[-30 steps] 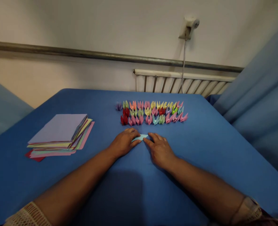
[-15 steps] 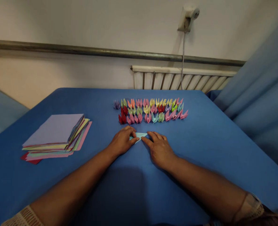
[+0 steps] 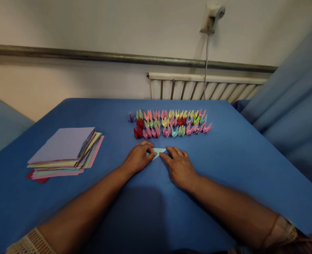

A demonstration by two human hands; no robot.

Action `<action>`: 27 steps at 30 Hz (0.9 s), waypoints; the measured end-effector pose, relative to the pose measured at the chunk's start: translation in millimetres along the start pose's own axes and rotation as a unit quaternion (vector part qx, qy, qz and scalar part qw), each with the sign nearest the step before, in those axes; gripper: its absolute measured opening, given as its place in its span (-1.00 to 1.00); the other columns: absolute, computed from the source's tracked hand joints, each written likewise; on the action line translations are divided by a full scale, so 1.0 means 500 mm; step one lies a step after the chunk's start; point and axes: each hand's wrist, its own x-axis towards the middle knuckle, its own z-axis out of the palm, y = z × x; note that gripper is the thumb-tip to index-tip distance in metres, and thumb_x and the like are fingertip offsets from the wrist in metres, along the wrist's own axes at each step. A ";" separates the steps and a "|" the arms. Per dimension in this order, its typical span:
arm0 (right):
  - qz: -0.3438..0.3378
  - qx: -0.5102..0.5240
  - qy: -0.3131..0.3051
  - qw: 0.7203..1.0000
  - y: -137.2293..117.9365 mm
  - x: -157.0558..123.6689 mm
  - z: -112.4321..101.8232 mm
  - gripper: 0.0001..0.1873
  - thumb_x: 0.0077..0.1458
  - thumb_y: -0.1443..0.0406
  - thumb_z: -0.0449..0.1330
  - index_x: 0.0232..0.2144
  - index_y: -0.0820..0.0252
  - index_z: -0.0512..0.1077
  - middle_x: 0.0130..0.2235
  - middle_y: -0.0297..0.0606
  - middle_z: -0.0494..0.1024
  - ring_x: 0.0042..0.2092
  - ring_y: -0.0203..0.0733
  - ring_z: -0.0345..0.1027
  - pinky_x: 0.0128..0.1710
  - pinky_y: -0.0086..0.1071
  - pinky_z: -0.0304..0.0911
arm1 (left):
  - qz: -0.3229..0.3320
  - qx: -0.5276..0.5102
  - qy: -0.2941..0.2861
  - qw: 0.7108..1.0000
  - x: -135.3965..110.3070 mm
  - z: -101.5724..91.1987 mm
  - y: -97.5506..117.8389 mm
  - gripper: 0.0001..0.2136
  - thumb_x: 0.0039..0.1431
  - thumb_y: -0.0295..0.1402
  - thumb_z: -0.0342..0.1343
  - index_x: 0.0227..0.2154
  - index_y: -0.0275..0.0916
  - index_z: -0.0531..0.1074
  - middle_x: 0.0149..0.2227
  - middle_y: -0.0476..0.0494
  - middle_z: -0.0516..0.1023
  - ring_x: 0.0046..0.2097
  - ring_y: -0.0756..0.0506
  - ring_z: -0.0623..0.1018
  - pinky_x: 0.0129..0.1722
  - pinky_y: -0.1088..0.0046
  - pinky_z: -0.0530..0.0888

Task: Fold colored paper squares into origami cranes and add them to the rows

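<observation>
A small folded piece of light blue origami paper (image 3: 159, 151) lies flat on the blue table, between my two hands. My left hand (image 3: 140, 156) grips its left end, the thumb on top and the fingers curled round the edge. At the right end, my right hand (image 3: 179, 165) has its thumb and forefinger on the paper's tip, with the other fingers bent beside it. Part of the paper is hidden under my fingers. Just beyond stand several rows of small folded paper cranes (image 3: 166, 132) in pink, red, yellow, green, blue and purple.
To the left sits a stack of coloured square paper (image 3: 63, 144), purple sheet on top. The blue table cover (image 3: 211, 211) spreads under everything. Behind it are a wall rail (image 3: 105, 56), a radiator (image 3: 182, 77) and a socket with a cord (image 3: 210, 24). A blue curtain (image 3: 298, 88) hangs at the right.
The view has shifted very slightly. Both hands stay at the ends of the light blue paper, with hardly any visible movement.
</observation>
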 end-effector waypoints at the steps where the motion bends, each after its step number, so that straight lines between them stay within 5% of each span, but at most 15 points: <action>1: 0.000 0.000 0.000 1.000 0.000 0.000 0.000 -0.40 0.18 0.38 0.01 0.26 -0.04 0.15 0.30 -0.13 0.16 0.27 0.03 0.00 0.15 -0.08 -0.03 | 0.000 0.002 0.001 1.000 0.000 0.000 0.001 -0.85 0.10 -0.29 0.11 -0.52 -0.22 0.45 -0.15 -0.14 0.51 -0.14 -0.13 0.51 -0.07 0.28 0.42; 27: 0.009 0.008 0.019 1.000 0.001 0.009 -0.006 -0.51 0.28 0.29 -0.08 0.24 0.12 0.21 0.27 -0.10 0.23 0.25 -0.01 0.05 0.16 -0.10 -0.03 | 0.001 0.018 -0.001 1.000 0.001 -0.001 0.006 -0.86 0.09 -0.32 0.09 -0.53 -0.22 0.42 -0.20 -0.13 0.51 -0.16 -0.13 0.51 -0.06 0.28 0.42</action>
